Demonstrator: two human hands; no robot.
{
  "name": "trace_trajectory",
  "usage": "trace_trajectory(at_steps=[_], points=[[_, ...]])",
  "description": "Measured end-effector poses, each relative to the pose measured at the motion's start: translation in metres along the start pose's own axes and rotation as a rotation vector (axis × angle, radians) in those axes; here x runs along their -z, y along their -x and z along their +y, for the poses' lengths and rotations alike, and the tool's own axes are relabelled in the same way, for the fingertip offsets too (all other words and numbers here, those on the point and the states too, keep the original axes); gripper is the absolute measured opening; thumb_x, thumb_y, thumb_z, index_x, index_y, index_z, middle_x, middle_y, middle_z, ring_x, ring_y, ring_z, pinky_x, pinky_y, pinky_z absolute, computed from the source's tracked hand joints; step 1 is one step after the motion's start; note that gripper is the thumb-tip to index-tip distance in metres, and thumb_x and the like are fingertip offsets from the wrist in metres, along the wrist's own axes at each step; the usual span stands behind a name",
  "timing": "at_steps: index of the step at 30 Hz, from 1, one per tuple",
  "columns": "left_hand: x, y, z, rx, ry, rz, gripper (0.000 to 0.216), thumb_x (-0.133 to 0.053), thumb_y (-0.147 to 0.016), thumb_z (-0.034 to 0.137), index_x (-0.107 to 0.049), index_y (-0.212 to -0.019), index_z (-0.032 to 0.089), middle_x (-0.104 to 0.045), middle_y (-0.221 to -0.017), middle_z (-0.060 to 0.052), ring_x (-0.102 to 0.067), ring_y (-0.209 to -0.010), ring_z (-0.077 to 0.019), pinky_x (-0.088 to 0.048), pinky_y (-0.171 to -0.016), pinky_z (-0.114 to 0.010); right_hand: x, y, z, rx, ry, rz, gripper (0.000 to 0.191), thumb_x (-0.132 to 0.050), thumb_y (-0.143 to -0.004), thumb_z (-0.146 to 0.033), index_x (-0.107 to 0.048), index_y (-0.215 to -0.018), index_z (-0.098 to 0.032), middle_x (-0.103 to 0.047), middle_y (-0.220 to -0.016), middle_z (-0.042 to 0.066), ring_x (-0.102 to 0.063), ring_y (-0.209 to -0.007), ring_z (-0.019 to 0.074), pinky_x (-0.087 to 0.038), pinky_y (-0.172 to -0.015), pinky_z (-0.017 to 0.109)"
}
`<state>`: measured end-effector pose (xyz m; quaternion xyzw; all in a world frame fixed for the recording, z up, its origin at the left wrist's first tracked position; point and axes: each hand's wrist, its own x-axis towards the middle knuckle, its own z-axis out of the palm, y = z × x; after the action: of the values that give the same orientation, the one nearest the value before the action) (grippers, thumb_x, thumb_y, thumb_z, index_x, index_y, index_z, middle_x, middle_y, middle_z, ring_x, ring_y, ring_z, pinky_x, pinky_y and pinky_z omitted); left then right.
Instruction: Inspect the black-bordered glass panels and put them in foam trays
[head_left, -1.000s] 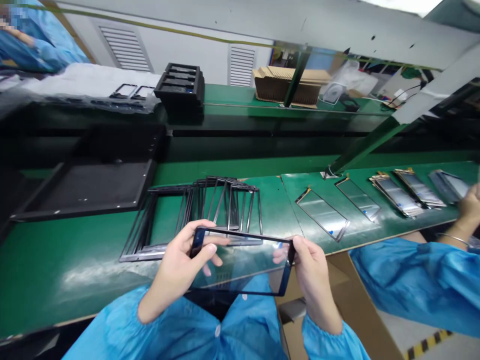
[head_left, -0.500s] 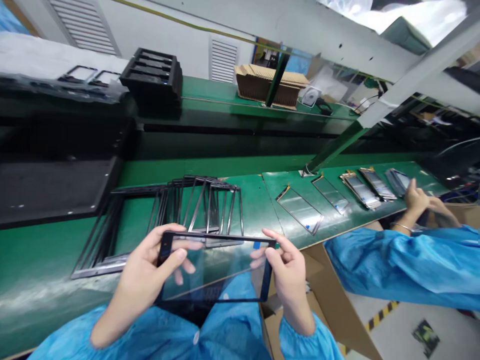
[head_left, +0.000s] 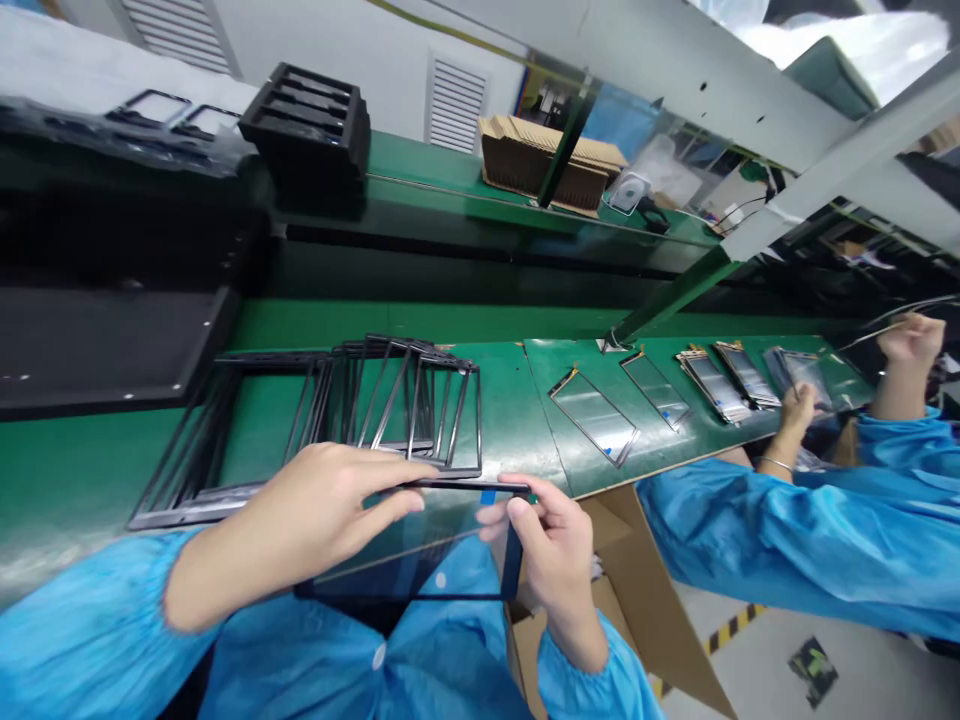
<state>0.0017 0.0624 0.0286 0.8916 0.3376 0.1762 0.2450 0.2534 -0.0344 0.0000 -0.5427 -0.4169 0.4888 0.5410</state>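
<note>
The right hand (head_left: 555, 550), nearly closed, gripped the panel (head_left: 427, 550) at three o'clock; the left hand (head_left: 322, 510), narrowly parted, seemingly pinched its twelve-o'clock edge. Frames (head_left: 325, 400) lay towards eleven.

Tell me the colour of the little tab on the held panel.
Blue; the tab shows best in the head view.

Open strip of green bench (head_left: 510, 425) between black frames (head_left: 326, 390) and 2 separate glass panels (head_left: 596, 418), frames blocking straight reach beyond the left hand (head_left: 322, 510), held screen (head_left: 450, 550) occupying room at the front edge, slanting post (head_left: 675, 297) standing behind the panels, co-worker's blue sleeve (head_left: 772, 540) bounding the front at right.
</note>
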Motion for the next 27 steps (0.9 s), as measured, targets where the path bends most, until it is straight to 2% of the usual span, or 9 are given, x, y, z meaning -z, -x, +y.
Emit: trace_trajectory(at_steps=[4,8,14,17,19,21,23,25,27], points=[[-0.002,0.006,-0.007,-0.036,0.085,0.009,0.034,-0.059,-0.107,0.045,-0.085,-0.124,0.029,-0.086,-0.115,-0.003,-0.085,-0.097,-0.0294,-0.066,-0.082,-0.034,-0.003,0.001,0.001,0.003,0.001,0.001,0.027,-0.072,-0.101,-0.044,-0.081,-0.112,-0.021,-0.086,-0.079,0.005,-0.084,-0.064,0.0202,-0.067,-0.064,0.025],[-0.003,0.011,-0.007,-0.046,0.094,0.055,0.031,-0.063,-0.106,0.042,-0.083,-0.127,0.033,-0.087,-0.113,-0.002,-0.085,-0.094,-0.029,-0.067,-0.078,-0.034,-0.004,0.0,-0.002,-0.01,0.014,0.011,0.027,-0.071,-0.101,-0.045,-0.082,-0.11,-0.022,-0.086,-0.077,0.005,-0.083,-0.063,0.0203,-0.067,-0.063,0.024],[-0.001,0.013,0.001,-0.049,0.039,0.064,0.031,-0.058,-0.108,0.038,-0.085,-0.122,0.028,-0.088,-0.105,-0.004,-0.085,-0.086,-0.0252,-0.065,-0.071,-0.029,-0.002,-0.003,-0.006,-0.027,0.04,0.02,0.03,-0.073,-0.099,-0.048,-0.082,-0.106,-0.02,-0.085,-0.073,0.006,-0.082,-0.059,0.0224,-0.067,-0.06,0.027],[0.0,0.011,0.008,-0.042,-0.026,0.032,0.035,-0.054,-0.11,0.036,-0.08,-0.131,0.025,-0.087,-0.108,-0.005,-0.085,-0.088,-0.0263,-0.062,-0.067,-0.03,-0.002,-0.003,-0.003,-0.042,0.012,0.026,0.027,-0.074,-0.098,-0.045,-0.081,-0.106,-0.02,-0.085,-0.072,0.005,-0.081,-0.056,0.0209,-0.065,-0.056,0.024],[-0.002,0.007,0.014,-0.031,-0.024,-0.011,0.037,-0.054,-0.109,0.035,-0.075,-0.138,0.024,-0.086,-0.115,-0.005,-0.084,-0.093,-0.0274,-0.063,-0.071,-0.031,-0.006,-0.002,-0.001,-0.046,0.011,0.013,0.025,-0.073,-0.099,-0.043,-0.081,-0.107,-0.021,-0.085,-0.073,0.005,-0.081,-0.057,0.0204,-0.065,-0.057,0.024],[-0.004,0.002,0.02,-0.012,0.049,-0.067,0.04,-0.057,-0.108,0.035,-0.07,-0.145,0.026,-0.084,-0.123,-0.005,-0.083,-0.101,-0.0273,-0.063,-0.079,-0.032,-0.011,-0.002,-0.001,-0.033,0.028,-0.034,0.023,-0.073,-0.1,-0.042,-0.082,-0.109,-0.022,-0.086,-0.075,0.004,-0.082,-0.059,0.0207,-0.066,-0.059,0.025],[-0.008,-0.002,0.024,0.02,0.163,-0.098,0.043,-0.059,-0.107,0.033,-0.066,-0.149,0.029,-0.084,-0.122,-0.004,-0.083,-0.101,-0.0259,-0.062,-0.084,-0.032,-0.014,-0.004,-0.002,-0.017,0.029,-0.1,0.025,-0.075,-0.098,-0.041,-0.083,-0.114,-0.024,-0.086,-0.076,0.003,-0.083,-0.063,0.0215,-0.068,-0.066,0.028],[-0.012,-0.004,0.025,0.102,0.292,-0.089,0.041,-0.058,-0.107,0.034,-0.068,-0.146,0.028,-0.087,-0.11,-0.003,-0.083,-0.088,-0.024,-0.062,-0.081,-0.032,-0.013,-0.009,-0.003,-0.027,-0.018,-0.125,0.035,-0.08,-0.094,-0.044,-0.081,-0.125,-0.027,-0.087,-0.082,0.003,-0.085,-0.07,0.023,-0.069,-0.073,0.032],[-0.015,-0.002,0.025,0.261,0.485,-0.056,0.035,-0.056,-0.107,0.037,-0.075,-0.135,0.025,-0.087,-0.102,-0.004,-0.081,-0.078,-0.0222,-0.063,-0.073,-0.03,-0.008,-0.016,-0.003,-0.063,-0.07,-0.088,0.044,-0.08,-0.093,-0.051,-0.08,-0.129,-0.027,-0.088,-0.095,0.006,-0.085,-0.076,0.0245,-0.07,-0.075,0.034]])
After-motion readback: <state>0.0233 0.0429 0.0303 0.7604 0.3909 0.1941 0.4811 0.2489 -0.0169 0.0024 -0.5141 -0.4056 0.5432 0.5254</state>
